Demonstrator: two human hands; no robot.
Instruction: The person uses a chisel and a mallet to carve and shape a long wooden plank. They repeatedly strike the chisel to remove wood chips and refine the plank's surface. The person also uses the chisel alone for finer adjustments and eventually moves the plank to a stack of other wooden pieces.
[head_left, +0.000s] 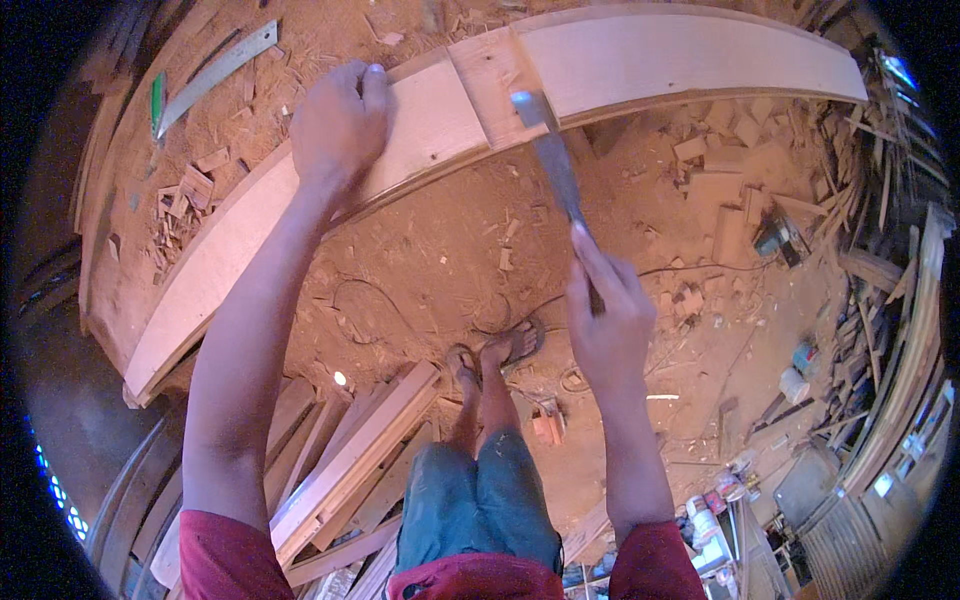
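Note:
A long pale wooden plank (pixel 690 55) stretches across the upper part of the head view, with a shallow notch (pixel 490 75) cut across it. My left hand (pixel 343 125) is closed at the plank's far edge, left of the notch; its fingertips are mostly hidden. In my right hand (pixel 612 320) is a chisel (pixel 557 170), gripped by its handle, which the fingers largely cover. The chisel's broad metal tip lies over the right part of the notch, near the plank's near edge; whether it touches the wood I cannot tell.
A try square (pixel 220 75) with a green stock lies on the dusty surface beyond the plank, near wood chips (pixel 185 205). Stacked boards (pixel 350 450) stand at the lower left. Offcuts (pixel 725 190), a cable (pixel 690 268) and timber lengths (pixel 905 370) lie to the right.

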